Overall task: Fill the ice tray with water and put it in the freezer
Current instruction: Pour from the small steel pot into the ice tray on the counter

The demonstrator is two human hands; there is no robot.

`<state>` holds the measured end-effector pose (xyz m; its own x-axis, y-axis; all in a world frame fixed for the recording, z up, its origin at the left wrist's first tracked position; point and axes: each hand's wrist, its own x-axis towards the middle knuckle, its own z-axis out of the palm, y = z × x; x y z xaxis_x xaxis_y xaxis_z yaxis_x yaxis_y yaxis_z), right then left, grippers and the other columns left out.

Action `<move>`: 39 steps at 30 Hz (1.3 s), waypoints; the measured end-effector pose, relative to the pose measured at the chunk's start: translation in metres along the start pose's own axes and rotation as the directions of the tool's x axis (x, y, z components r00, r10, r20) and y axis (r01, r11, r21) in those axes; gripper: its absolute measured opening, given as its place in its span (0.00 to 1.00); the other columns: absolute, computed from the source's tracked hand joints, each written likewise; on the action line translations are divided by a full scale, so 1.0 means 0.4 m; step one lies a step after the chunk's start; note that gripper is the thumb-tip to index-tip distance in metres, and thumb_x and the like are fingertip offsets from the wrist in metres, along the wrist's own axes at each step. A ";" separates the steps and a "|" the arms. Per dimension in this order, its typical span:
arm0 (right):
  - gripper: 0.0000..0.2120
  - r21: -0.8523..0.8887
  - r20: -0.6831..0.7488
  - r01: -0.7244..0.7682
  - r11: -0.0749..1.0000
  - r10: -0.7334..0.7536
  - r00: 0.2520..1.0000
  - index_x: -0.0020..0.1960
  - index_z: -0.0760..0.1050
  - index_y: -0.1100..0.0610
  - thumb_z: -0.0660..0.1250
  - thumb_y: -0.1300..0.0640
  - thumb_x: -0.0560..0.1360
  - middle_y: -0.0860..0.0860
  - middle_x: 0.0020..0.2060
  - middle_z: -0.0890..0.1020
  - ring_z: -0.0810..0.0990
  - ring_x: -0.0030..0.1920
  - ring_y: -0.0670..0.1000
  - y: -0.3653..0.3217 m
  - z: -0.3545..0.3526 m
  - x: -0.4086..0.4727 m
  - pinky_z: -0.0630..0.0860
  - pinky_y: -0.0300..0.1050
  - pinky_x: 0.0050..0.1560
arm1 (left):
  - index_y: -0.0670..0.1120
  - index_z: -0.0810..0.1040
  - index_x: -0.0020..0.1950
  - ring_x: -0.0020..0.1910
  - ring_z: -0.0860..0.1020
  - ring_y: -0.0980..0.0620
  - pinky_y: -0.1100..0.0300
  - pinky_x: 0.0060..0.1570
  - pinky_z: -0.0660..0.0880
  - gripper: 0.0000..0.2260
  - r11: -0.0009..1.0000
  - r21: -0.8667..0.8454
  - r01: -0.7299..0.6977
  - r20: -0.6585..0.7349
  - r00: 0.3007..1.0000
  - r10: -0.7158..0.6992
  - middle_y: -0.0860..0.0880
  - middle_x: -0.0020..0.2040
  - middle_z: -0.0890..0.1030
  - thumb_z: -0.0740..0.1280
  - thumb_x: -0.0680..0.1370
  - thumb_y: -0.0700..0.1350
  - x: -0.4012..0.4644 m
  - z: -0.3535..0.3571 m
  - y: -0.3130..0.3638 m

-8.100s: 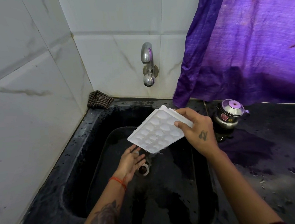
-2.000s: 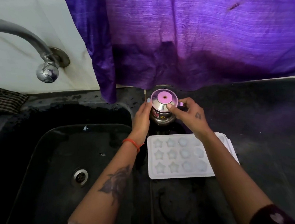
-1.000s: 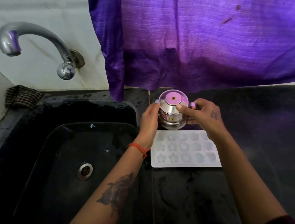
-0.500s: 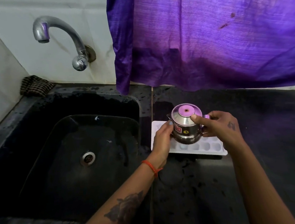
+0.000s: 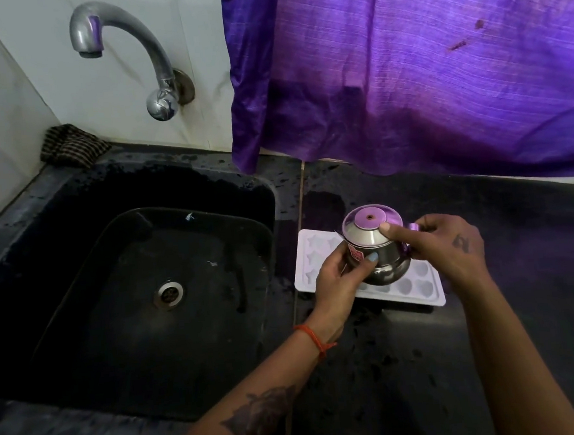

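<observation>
Head camera, kitchen counter: a purple curtain [image 5: 421, 69] hangs across the back wall above the black countertop [image 5: 523, 267], which is spotted with wet patches. To my left sits the black sink [image 5: 76, 268], its steel drain [image 5: 168, 294] showing near the middle, with a curved chrome tap [image 5: 135, 54] mounted on the white tiled wall [image 5: 10, 84] above it and a dark checked cloth [image 5: 72, 146] bunched in the back corner. The white ice tray [image 5: 418, 289] lies flat on the countertop just beside the sink's right rim, star-shaped and rounded moulds facing up. Over its middle I hold a small steel kettle [image 5: 374, 248] with a pink-topped lid, lifted above the tray. My right hand [image 5: 449, 249] grips the handle side, fingers curled around it, the forefinger pressing down on the lid. My left hand [image 5: 338, 278] cups the kettle's belly from the sink side, thumb curled against the steel. An orange thread [image 5: 314, 338] circles my left wrist.
</observation>
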<state>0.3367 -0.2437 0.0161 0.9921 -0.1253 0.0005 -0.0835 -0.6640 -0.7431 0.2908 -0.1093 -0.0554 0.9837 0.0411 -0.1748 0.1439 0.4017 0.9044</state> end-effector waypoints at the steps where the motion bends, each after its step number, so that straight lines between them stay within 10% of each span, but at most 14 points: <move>1: 0.24 -0.004 0.005 0.005 1.000 -0.005 1.000 0.32 0.78 0.58 0.73 0.35 0.63 0.51 0.29 0.83 0.83 0.39 0.53 0.000 0.003 0.003 0.78 0.53 0.47 | 0.48 0.77 0.61 0.57 0.79 0.56 0.69 0.51 0.74 0.14 1.000 -0.005 0.000 -0.006 1.000 0.000 0.49 0.57 0.82 0.69 0.76 0.40 0.002 -0.001 -0.001; 10: 0.24 -0.070 0.021 0.012 0.998 -0.010 1.000 0.32 0.78 0.57 0.73 0.34 0.63 0.50 0.28 0.82 0.83 0.37 0.49 -0.022 0.020 0.020 0.75 0.43 0.41 | 0.42 0.75 0.64 0.58 0.79 0.53 0.69 0.51 0.74 0.16 1.000 0.006 0.031 -0.054 0.998 -0.030 0.45 0.59 0.81 0.68 0.76 0.40 0.024 -0.014 -0.011; 27: 0.29 -0.084 0.019 0.023 0.996 -0.022 1.000 0.31 0.78 0.58 0.70 0.30 0.59 0.52 0.28 0.83 0.83 0.36 0.51 -0.033 0.030 0.029 0.80 0.55 0.46 | 0.42 0.75 0.65 0.47 0.79 0.61 0.74 0.40 0.72 0.17 0.994 0.094 0.058 -0.042 0.998 -0.055 0.47 0.56 0.81 0.67 0.77 0.43 0.032 -0.024 -0.004; 39: 0.19 0.166 0.055 -0.081 0.983 0.072 0.996 0.35 0.79 0.59 0.76 0.43 0.64 0.53 0.31 0.83 0.83 0.36 0.50 -0.015 0.034 0.024 0.81 0.46 0.42 | 0.49 0.75 0.65 0.60 0.78 0.55 0.51 0.63 0.73 0.29 0.981 0.187 -0.042 -0.119 0.991 0.065 0.52 0.59 0.81 0.71 0.67 0.59 0.046 -0.020 -0.010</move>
<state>0.3481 -0.2308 0.0115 0.9871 -0.1320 -0.0904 -0.1466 -0.5205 -0.8412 0.3075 -0.1027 -0.0655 0.9713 0.1756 -0.1604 0.1197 0.2216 0.9678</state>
